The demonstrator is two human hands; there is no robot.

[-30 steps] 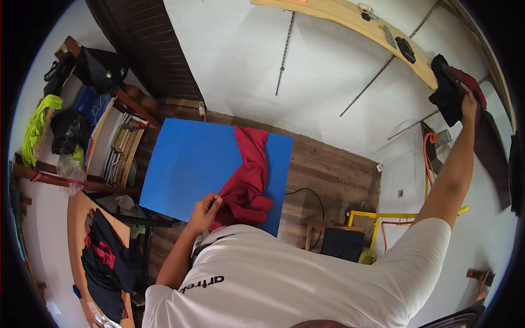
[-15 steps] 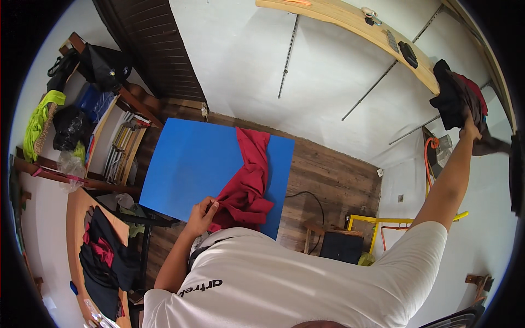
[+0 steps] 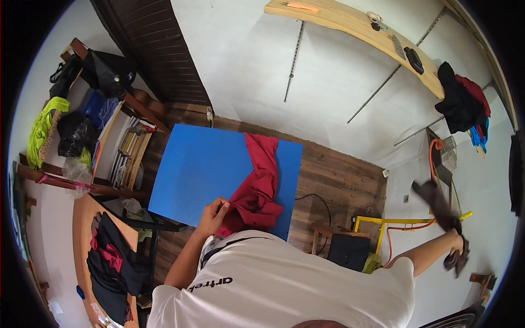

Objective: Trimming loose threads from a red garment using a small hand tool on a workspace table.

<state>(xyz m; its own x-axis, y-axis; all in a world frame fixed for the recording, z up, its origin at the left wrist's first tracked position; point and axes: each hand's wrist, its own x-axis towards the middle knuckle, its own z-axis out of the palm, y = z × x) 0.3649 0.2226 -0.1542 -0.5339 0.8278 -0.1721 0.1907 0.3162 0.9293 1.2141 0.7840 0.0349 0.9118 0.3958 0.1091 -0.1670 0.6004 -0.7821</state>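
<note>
A crumpled dark-red garment (image 3: 258, 186) lies across the right half of a blue tabletop (image 3: 188, 169), its lower end against my body. My left hand (image 3: 214, 215) pinches the garment's left edge near the front of the table. Out to the right, my right hand (image 3: 454, 240) is closed around a dark brown piece of cloth (image 3: 436, 201), which swings in the air, blurred by motion. Above it, a heap of black, red and blue clothes (image 3: 464, 101) hangs over the end of a wooden shelf (image 3: 350, 23).
At the left, a wooden desk (image 3: 82, 229) bears black and red clothes (image 3: 112, 262). Bags hang beside a rack (image 3: 128, 147). To the right of the table stand a yellow metal frame (image 3: 377, 221), a black seat (image 3: 349, 251) and a cable (image 3: 322, 205) on the wooden floor.
My right hand has pulled the brown cloth away from the heap at the shelf's end and brought it down toward me. The left hand keeps its hold on the red garment.
</note>
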